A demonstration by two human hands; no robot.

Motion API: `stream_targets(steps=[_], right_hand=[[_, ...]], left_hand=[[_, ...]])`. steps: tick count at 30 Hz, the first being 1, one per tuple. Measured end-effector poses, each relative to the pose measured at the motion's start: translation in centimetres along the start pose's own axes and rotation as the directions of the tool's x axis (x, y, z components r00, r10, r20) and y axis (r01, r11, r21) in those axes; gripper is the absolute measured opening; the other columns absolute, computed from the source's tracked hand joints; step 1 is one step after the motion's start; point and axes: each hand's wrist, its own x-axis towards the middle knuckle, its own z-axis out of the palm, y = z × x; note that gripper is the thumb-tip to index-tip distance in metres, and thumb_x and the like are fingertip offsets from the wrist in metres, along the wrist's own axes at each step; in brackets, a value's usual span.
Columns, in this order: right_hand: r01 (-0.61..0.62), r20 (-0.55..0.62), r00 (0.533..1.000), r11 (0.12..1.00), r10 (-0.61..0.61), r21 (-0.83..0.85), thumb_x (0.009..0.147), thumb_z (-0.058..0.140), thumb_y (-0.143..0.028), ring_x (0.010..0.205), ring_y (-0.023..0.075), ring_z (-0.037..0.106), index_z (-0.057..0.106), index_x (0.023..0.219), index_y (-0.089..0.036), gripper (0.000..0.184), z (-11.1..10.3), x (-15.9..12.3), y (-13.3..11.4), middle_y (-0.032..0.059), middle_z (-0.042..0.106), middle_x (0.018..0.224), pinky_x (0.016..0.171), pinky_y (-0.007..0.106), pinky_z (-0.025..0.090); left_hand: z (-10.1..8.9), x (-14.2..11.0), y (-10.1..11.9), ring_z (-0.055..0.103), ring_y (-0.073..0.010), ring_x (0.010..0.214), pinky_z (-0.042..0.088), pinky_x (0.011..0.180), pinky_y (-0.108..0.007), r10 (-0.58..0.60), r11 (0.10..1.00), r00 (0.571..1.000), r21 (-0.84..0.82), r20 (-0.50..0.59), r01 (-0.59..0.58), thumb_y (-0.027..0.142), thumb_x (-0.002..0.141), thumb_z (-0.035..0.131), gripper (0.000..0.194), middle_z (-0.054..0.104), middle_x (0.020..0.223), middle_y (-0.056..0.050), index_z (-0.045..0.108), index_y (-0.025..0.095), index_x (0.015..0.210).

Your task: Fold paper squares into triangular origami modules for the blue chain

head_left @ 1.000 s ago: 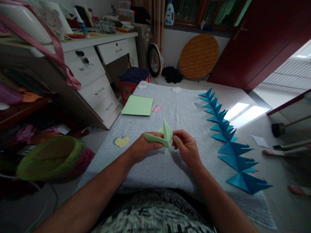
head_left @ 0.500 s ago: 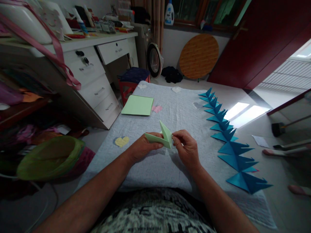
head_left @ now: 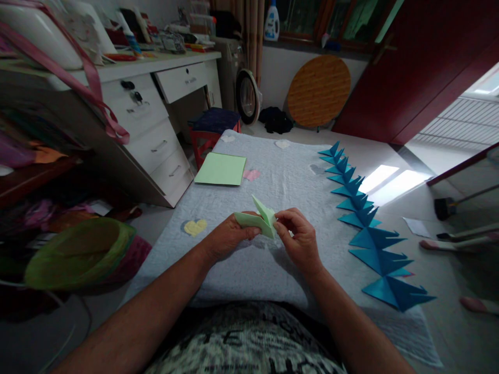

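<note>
A light green folded paper with a pointed flap standing up is held above the cloth-covered table. My left hand grips its left part, thumb in front and fingers behind. The thumb and index finger of my right hand pinch its right edge. Beyond them lies a stack of square green paper. Along the right side of the table runs a row of folded blue paper cranes, several of them, overlapping one another.
The pale cloth with heart patches covers the table. At the left stand a white drawer desk and a green-lined bin. A stool touches the far left side. A round wooden board leans on the wall.
The upright flap of the green paper has tilted left and lower, and the right part has opened a little. My right fingers have shifted slightly left on its edge.
</note>
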Motion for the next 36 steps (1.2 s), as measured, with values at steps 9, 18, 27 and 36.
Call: stream_targets(steps=[9, 18, 27, 36], right_hand=[[-0.041, 0.023, 0.999, 0.998, 0.04, 0.047, 0.088, 0.063, -0.02, 0.071, 0.0135, 0.056, 0.066, 0.089, -0.023, 0.004, 0.0, 0.01, -0.05, 0.0005, 0.055, 0.082, 0.058, 0.026, 0.048], [-0.085, 0.073, 0.994, 0.989, 0.076, 0.121, 0.088, 0.064, -0.02, 0.073, 0.0129, 0.058, 0.067, 0.09, -0.024, 0.005, 0.08, -0.02, 0.34, 0.0014, 0.057, 0.089, 0.055, 0.024, 0.052], [-0.088, 0.122, 0.99, 0.989, 0.073, 0.122, 0.088, 0.065, -0.021, 0.075, 0.0119, 0.058, 0.07, 0.091, -0.024, 0.007, 0.28, -0.09, 0.65, 0.0021, 0.056, 0.094, 0.054, 0.022, 0.052], [-0.082, 0.16, 0.985, 0.988, 0.061, 0.13, 0.086, 0.063, -0.016, 0.075, 0.0109, 0.058, 0.067, 0.091, -0.025, 0.011, 0.26, 0.03, 0.37, 0.0009, 0.052, 0.095, 0.055, 0.021, 0.05]], left_hand=[[0.1, 0.2, 0.12, 0.057, -0.0131, 0.07, 0.045, 0.067, -0.025, 0.028, 0.997, 0.998, -0.07, 0.048, -0.024, 0.033, 0.076, 0.081, 0.02, 0.064, 0.077, -0.001, 0.074, 0.018, 0.087], [0.09, -0.12, 0.06, 0.064, -0.0145, 0.079, 0.049, 0.077, -0.028, -0.029, 0.998, 0.999, -0.058, -0.027, 0.027, 0.026, 0.069, 0.086, 0.03, 0.07, 0.087, -0.002, 0.072, 0.017, 0.094], [0.54, -0.12, 0.23, 0.058, -0.0092, 0.064, 0.046, 0.064, -0.021, 0.005, 0.999, 0.992, -0.041, -0.122, -0.01, 0.024, 0.066, 0.088, 0.036, 0.062, 0.073, 0.005, 0.059, 0.017, 0.086], [0.67, 0.01, -0.03, 0.061, -0.0115, 0.076, 0.049, 0.074, -0.023, 0.044, 0.997, 0.996, -0.059, -0.083, -0.049, 0.023, 0.07, 0.086, 0.037, 0.065, 0.085, 0.003, 0.061, 0.019, 0.097]])
